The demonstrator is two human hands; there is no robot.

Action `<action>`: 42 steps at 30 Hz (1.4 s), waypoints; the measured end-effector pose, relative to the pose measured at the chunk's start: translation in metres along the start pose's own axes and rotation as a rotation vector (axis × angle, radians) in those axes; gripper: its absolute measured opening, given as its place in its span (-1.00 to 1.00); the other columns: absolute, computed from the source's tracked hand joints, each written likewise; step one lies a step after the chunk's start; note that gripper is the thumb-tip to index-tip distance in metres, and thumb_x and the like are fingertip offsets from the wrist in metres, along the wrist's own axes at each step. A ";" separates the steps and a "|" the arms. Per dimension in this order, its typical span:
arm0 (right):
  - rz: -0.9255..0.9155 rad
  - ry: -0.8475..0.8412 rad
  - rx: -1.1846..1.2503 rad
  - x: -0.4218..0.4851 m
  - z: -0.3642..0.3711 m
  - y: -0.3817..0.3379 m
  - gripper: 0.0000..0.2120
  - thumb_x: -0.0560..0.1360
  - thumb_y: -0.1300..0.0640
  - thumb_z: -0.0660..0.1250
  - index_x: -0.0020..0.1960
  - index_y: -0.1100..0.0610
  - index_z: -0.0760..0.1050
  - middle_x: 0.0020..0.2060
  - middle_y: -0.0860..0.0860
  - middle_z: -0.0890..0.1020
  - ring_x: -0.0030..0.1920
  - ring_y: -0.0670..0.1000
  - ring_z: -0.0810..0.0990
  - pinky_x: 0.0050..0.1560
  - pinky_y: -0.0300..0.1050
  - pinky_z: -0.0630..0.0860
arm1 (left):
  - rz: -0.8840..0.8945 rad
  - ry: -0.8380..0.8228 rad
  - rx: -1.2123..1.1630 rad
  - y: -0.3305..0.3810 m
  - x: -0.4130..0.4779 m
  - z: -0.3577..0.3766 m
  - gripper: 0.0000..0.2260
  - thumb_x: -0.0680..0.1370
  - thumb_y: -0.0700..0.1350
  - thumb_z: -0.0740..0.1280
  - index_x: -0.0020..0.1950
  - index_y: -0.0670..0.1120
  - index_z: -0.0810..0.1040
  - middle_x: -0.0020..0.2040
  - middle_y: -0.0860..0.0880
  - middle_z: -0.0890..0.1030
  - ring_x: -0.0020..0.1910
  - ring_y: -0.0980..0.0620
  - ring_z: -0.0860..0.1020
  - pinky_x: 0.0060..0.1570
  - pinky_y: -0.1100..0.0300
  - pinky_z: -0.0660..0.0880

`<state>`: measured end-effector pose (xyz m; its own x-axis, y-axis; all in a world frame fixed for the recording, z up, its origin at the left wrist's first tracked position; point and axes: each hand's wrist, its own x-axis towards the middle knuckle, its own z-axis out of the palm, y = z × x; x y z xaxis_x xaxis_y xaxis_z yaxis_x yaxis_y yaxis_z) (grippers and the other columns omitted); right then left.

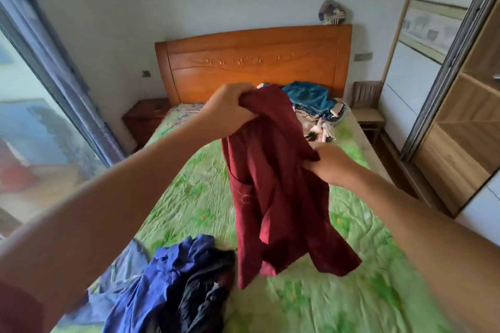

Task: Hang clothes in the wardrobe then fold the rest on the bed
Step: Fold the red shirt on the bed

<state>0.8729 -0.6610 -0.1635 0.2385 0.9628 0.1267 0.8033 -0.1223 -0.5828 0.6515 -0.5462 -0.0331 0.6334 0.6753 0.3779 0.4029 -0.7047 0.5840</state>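
The left hand (230,112) holds a dark red garment (270,197) up above the bed (351,292), fingers bunched round its top. The right hand (331,165) grips its side lower down, fingers curled into the cloth.

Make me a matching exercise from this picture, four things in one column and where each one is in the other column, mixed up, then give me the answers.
Things:
1. red garment
2. blue garment
3. teal cloth
4. chair

Places:
A. on the floor beside the bed
B. held up by the left hand and the right hand
C. on the bed, by the headboard
D. crumpled at the near end of the bed

Pairs: 1-B, 2-D, 3-C, 4-A.
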 end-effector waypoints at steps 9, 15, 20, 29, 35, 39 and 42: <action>0.025 0.423 0.262 0.020 -0.050 0.003 -0.92 0.55 0.08 0.37 -0.07 0.03 0.47 -0.19 -0.05 0.58 -0.09 0.11 0.59 -0.03 0.10 0.50 | -0.087 -0.122 0.485 -0.052 -0.006 -0.040 -0.75 0.42 -0.19 0.39 0.07 0.01 0.62 -0.17 0.06 0.59 -0.16 -0.04 0.59 -0.18 0.14 0.50; 0.102 0.444 -0.081 0.013 -0.032 -0.003 -0.87 0.55 0.09 0.34 0.02 0.13 0.52 -0.08 0.13 0.62 0.03 0.25 0.59 0.01 0.18 0.53 | -0.457 -0.030 -0.102 -0.038 -0.007 -0.029 -0.71 0.58 -0.10 0.35 -0.32 0.06 0.70 -0.40 0.08 0.66 -0.40 0.13 0.63 -0.38 0.29 0.56; 0.049 0.387 0.066 -0.011 0.023 -0.040 -0.75 0.57 -0.04 0.37 -0.02 0.03 0.32 -0.24 0.00 0.53 -0.26 0.08 0.53 -0.28 -0.03 0.30 | -0.647 0.044 -0.738 0.005 0.001 -0.012 -0.79 0.62 -0.17 0.27 -0.17 -0.14 0.61 -0.36 -0.08 0.65 -0.42 0.02 0.61 -0.33 0.20 0.57; -0.130 0.369 0.735 -0.023 0.045 -0.109 -0.42 0.41 -0.23 0.49 0.33 -0.12 0.35 0.09 -0.13 0.65 0.04 -0.16 0.67 0.06 -0.19 0.60 | -0.459 0.075 -0.861 0.036 -0.002 0.009 -0.82 0.60 -0.34 0.29 0.14 -0.11 0.46 -0.20 -0.14 0.59 -0.35 0.01 0.62 -0.29 0.11 0.64; -0.081 0.474 0.619 0.010 0.012 -0.125 -0.62 0.46 0.24 0.31 0.23 -0.04 0.44 -0.21 -0.08 0.64 -0.25 -0.13 0.63 -0.22 -0.09 0.53 | -0.123 0.012 -0.312 0.010 -0.017 0.007 -0.80 0.52 -0.30 0.38 0.10 -0.09 0.59 -0.12 -0.04 0.60 -0.15 0.04 0.54 -0.02 0.02 0.53; 0.018 0.451 0.720 0.021 -0.001 -0.136 -0.69 0.43 0.20 0.18 -0.22 -0.10 0.64 -0.26 -0.13 0.69 -0.18 -0.13 0.64 -0.14 -0.20 0.51 | -0.061 -0.087 -0.314 -0.015 -0.032 -0.001 -0.75 0.51 -0.16 0.47 0.19 -0.06 0.65 0.17 -0.03 0.43 0.14 0.14 0.44 0.28 0.13 0.38; 0.120 0.387 0.851 0.028 -0.009 -0.140 -0.80 0.42 0.14 0.25 -0.26 0.12 0.63 -0.27 0.11 0.62 -0.18 0.10 0.56 -0.08 0.02 0.45 | -0.050 -0.252 -0.535 -0.030 -0.046 -0.004 -0.55 0.40 -0.25 0.37 0.27 0.02 0.55 0.30 -0.11 0.44 0.26 0.05 0.44 0.35 0.10 0.36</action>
<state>0.7722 -0.6189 -0.0711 0.5811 0.7897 0.1968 0.1296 0.1490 -0.9803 0.6081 -0.5550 -0.0652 0.7860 0.5862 0.1961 0.0891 -0.4215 0.9025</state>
